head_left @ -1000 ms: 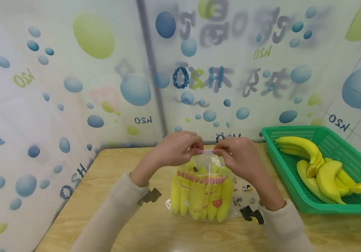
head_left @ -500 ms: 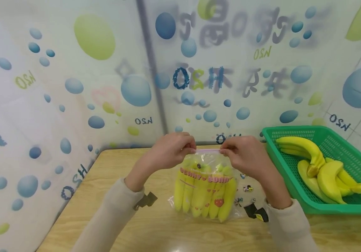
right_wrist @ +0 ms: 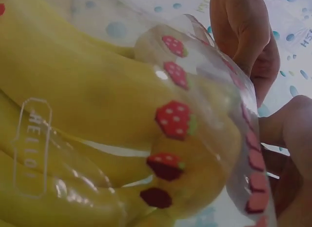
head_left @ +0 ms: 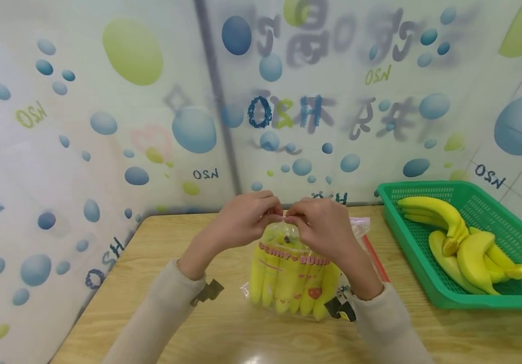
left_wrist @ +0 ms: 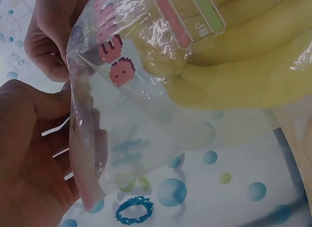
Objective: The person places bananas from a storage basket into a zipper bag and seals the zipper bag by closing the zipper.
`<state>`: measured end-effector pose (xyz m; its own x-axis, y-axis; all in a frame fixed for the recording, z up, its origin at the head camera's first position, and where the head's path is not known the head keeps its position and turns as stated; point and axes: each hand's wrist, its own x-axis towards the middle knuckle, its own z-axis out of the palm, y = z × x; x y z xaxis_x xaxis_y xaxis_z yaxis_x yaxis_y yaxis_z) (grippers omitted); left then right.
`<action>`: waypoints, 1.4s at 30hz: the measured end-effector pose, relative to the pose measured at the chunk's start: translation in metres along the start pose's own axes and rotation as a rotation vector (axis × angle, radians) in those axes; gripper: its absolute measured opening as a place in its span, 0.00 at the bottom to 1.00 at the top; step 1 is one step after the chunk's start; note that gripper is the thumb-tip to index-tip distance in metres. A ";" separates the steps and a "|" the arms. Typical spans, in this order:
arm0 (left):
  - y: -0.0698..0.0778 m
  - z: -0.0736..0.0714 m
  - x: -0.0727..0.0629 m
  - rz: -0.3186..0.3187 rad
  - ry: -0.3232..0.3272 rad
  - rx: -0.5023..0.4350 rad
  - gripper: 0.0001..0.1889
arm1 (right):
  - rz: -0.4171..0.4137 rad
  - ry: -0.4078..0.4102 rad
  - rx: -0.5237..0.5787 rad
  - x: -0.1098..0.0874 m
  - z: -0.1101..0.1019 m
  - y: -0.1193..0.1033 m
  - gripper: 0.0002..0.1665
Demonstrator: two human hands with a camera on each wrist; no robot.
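A clear zip bag [head_left: 313, 260] with pink lettering and strawberry prints stands upright on the table. It is filled with several yellow bananas [right_wrist: 73, 75], seen through the plastic. My left hand [head_left: 248, 221] pinches the bag's top edge between thumb and fingers. Close beside it, my right hand [head_left: 322, 225] pinches the same edge, the two hands' fingertips nearly meeting. In the left wrist view, the loose top of the bag [left_wrist: 126, 124] hangs from the left hand [left_wrist: 36, 144], and some fingers show through the plastic. The lower right of the bag is partly hidden by the right forearm.
To the right, a green plastic basket [head_left: 429, 273] holds more bananas [head_left: 477, 258]. Between the basket and the right arm lies another clear plastic piece [head_left: 360, 222] with a red strip [head_left: 376, 258]. A printed sheet [head_left: 197, 76] hangs behind the wooden table [head_left: 165, 258].
My right hand first slid right along the bag's top edge, away from the left hand, then came back left beside it. The red strip came into view. The left hand shifted slightly left.
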<state>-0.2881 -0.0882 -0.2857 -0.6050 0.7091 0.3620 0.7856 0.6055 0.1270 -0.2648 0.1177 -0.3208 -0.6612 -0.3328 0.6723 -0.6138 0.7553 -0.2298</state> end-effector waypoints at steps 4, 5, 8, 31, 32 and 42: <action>-0.007 -0.002 -0.005 0.002 -0.006 0.017 0.04 | 0.008 -0.013 -0.007 0.000 0.001 0.000 0.04; -0.008 -0.002 -0.006 0.002 -0.010 0.022 0.04 | 0.009 -0.016 -0.006 0.000 0.000 0.001 0.04; -0.014 -0.006 -0.009 -0.006 -0.022 0.011 0.04 | 0.016 -0.027 0.009 0.000 -0.003 0.004 0.04; -0.034 0.000 -0.038 -0.027 0.200 -0.154 0.04 | 0.062 -0.162 0.123 -0.001 -0.011 0.013 0.08; -0.035 0.003 -0.039 -0.021 0.221 -0.164 0.04 | 0.061 -0.162 0.124 0.000 -0.010 0.012 0.08; -0.042 0.035 -0.048 -0.099 0.473 -0.480 0.04 | 0.018 -0.100 0.099 0.000 -0.004 0.011 0.05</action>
<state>-0.2963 -0.1351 -0.3404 -0.6413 0.3585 0.6784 0.7657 0.3549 0.5364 -0.2700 0.1282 -0.3210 -0.7094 -0.3779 0.5950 -0.6375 0.7041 -0.3129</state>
